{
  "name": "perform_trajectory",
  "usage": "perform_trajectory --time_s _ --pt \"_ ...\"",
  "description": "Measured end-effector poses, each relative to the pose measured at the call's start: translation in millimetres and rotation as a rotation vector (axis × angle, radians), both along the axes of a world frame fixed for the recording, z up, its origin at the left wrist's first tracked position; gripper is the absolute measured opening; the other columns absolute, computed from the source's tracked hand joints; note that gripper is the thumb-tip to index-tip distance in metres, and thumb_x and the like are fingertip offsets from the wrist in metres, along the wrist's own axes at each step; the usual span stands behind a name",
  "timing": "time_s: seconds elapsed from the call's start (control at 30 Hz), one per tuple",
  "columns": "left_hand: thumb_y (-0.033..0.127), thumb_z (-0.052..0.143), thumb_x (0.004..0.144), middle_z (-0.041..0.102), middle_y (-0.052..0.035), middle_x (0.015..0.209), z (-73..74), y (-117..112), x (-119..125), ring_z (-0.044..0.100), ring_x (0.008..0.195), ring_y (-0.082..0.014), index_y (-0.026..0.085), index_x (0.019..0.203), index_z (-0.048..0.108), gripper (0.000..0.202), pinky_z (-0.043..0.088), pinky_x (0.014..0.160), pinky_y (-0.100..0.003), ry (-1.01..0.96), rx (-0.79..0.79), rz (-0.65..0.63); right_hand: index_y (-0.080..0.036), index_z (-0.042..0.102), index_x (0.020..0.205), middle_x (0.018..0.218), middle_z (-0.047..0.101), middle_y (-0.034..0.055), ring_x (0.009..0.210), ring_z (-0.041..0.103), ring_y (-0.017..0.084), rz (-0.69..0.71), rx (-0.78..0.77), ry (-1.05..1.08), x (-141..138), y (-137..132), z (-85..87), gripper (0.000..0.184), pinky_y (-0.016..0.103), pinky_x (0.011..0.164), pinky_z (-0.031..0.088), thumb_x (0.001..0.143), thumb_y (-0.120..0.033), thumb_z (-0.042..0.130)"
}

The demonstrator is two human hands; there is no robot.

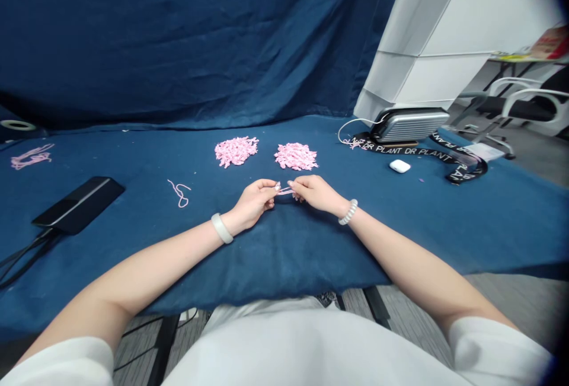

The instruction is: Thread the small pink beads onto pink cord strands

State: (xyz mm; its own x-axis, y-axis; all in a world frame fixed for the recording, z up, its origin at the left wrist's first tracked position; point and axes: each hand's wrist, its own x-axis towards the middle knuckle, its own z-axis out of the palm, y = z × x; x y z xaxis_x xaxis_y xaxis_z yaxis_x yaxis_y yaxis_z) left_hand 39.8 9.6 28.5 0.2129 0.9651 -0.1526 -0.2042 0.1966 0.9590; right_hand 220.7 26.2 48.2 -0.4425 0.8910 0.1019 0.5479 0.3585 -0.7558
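My left hand (252, 202) and my right hand (315, 193) meet at the middle of the blue-covered table (489, 220). Both pinch the ends of a short pink string piece (285, 191) stretched between their fingertips. Just beyond the hands lie two heaps of small pink pieces, the left pile (236, 150) and the right pile (296, 156). A loose pink string (179, 192) curls on the cloth to the left of my left hand.
A black phone (79, 204) with cables lies at the left. More pink strings (31, 156) sit at the far left. A silver case (409, 124), a black printed lanyard (462, 166) and a white earbud case (399, 166) are at the right. Chairs stand beyond.
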Motion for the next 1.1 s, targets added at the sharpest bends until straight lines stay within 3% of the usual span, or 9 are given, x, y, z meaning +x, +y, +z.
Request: perform_trajectory --time_s 0.3,0.57,0.73,1.1 --pt "0.029 0.068 0.064 0.054 0.0022 0.067 -0.1 0 -1 0.044 0.049 -0.0010 0.014 0.094 0.055 0.036 0.036 0.048 -0.014 0.057 0.013 -0.050 -0.012 0.053 0.060 0.056 0.054 0.0004 0.055 0.046 0.006 -0.185 0.182 -0.010 5 5 4.5 0.044 0.018 0.058 0.031 0.086 -0.044 0.038" --pt "0.026 0.066 0.066 0.057 0.0003 0.072 0.5 0 -1 0.046 0.051 -0.0011 0.014 0.099 0.058 0.035 0.037 0.050 -0.015 0.096 0.008 -0.083 -0.012 0.050 0.060 0.058 0.051 0.0012 0.057 0.044 0.007 -0.396 0.327 0.207 12 8 5.7 0.041 0.020 0.060 0.031 0.086 -0.042 0.039" --pt "0.024 0.064 0.068 0.058 -0.0009 0.070 0.5 -1 -1 0.048 0.052 -0.0024 0.013 0.098 0.059 0.033 0.038 0.051 -0.015 0.153 0.043 -0.131 -0.012 0.045 0.059 0.056 0.046 0.0006 0.055 0.041 0.007 -0.492 0.315 0.382 17 15 2.6 0.042 0.020 0.058 0.032 0.085 -0.044 0.039" --pt "0.027 0.060 0.072 0.060 -0.0022 0.075 5.1 -3 -1 0.048 0.055 -0.0024 0.013 0.102 0.060 0.034 0.041 0.054 -0.016 0.329 0.104 -0.240 -0.013 0.047 0.059 0.054 0.044 -0.0002 0.053 0.040 0.006 -0.528 0.312 0.525 20 23 -3.9 0.045 0.019 0.054 0.032 0.084 -0.050 0.041"
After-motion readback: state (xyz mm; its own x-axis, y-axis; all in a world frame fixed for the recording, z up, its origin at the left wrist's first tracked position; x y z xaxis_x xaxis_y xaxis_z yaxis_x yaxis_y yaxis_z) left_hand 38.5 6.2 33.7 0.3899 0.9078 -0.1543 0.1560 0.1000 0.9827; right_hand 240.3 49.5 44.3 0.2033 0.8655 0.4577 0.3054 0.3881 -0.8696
